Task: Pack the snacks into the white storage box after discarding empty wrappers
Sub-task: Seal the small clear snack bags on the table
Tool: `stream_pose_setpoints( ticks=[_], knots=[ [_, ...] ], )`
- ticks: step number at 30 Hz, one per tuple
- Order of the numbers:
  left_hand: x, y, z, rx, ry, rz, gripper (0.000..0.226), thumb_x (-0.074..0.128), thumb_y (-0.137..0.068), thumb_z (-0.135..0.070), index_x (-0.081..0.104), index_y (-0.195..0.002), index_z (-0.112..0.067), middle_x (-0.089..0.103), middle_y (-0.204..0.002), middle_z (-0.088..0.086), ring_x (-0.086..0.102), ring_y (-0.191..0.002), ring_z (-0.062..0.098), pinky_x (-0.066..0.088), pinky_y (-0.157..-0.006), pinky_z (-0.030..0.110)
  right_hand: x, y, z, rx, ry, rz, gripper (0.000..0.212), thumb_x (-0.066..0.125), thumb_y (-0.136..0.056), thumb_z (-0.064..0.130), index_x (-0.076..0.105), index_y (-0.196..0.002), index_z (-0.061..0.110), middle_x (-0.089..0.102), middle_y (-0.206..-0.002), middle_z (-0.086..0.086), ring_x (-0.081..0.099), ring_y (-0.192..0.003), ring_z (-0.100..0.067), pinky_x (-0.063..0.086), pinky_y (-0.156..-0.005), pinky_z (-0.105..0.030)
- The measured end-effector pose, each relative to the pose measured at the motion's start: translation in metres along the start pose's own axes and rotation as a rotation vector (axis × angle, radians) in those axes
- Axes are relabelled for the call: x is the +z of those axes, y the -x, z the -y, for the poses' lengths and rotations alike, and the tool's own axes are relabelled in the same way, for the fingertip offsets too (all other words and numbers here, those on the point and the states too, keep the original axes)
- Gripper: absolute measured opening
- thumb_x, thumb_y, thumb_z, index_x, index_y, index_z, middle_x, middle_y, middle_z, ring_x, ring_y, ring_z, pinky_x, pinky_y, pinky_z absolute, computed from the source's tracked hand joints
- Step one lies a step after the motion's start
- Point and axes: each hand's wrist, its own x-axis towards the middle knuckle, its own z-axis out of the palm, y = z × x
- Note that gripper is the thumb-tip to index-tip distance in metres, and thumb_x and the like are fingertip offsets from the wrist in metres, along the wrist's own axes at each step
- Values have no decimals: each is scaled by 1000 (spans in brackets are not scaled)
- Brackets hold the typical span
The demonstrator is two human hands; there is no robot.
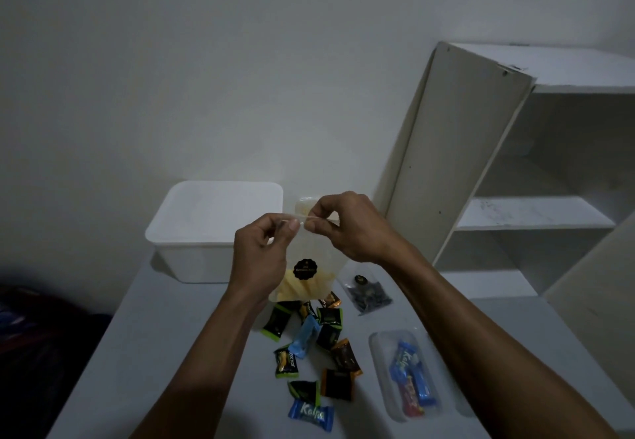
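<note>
Hands are working together at the top of a clear zip pouch [305, 260], which we are holding upright in the air above the table [171, 352], just in front of the white storage box [213, 232]. We are keeping it vertical, we judge, so that the yellowish chips settle at the bottom and the mouth stays free for sealing or checking. Our left hand [264, 253] is pinching the pouch's top strip between thumb and forefinger, the other fingers curling loosely behind. Our right hand [347, 229] is pinching the same strip just beside it, fingertips [311, 224] pressing narrow and closed on the plastic. Neither hand is showing any gap beyond the film's thickness.

Below the pouch we are noting a scatter of small wrapped candies [309, 346] lying loose on the table, a second small pouch of dark pieces [371, 296] to the right, and a clear tray [378, 346] carrying blue and red bars nearer us. A white shelf unit [532, 215] is standing to the right.

Whether the box is lidded we cannot tell. We judge packing to be at an early stage, with most snacks lying outside the box.
</note>
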Motion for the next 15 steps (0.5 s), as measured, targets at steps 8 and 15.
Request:
stream_pose_setpoints(
  ticks=[8,15],
  knots=[
    [4,-1,2,-16,2,-58,9,66,-92,-14,70,-85,-18,68,-83,6,60,-78,9,49,-71,14,-7,3,1,5,37,12,8,67,-92,31,66,-86,26,71,-88,6,64,-82,-15,55,-80,-43],
    [7,-2,-2,-12,31,-66,9,65,-92,-13,69,-85,-18,66,-83,6,60,-75,7,48,-68,8,-14,2,-8,-17,57,9,8,67,-91,32,69,-88,25,70,-90,9,64,-83,-12,56,-78,-45]
  ],
)
